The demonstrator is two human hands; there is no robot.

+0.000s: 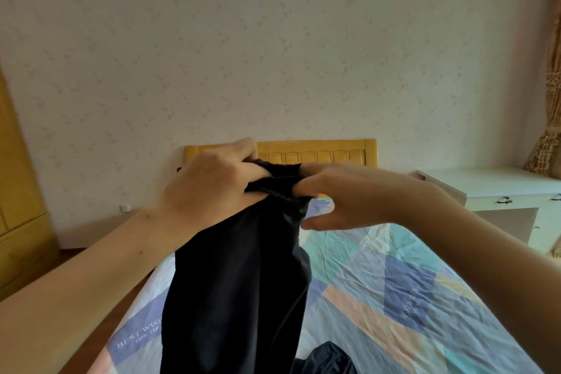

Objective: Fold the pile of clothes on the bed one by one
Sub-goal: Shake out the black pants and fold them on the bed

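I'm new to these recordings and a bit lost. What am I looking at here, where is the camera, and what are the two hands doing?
There is no machine here: a person wears a wide-angle camera on the head, so this single picture looks forward and down along their own arms. The left hand and right hand both grip the ribbed top edge of a black cloth garment, holding it up so that it hangs down over the bed with the pastel patchwork sheet. More dark clothing lies on the sheet at the bottom edge. Behind stand a yellow wooden headboard and a white bedside cabinet.
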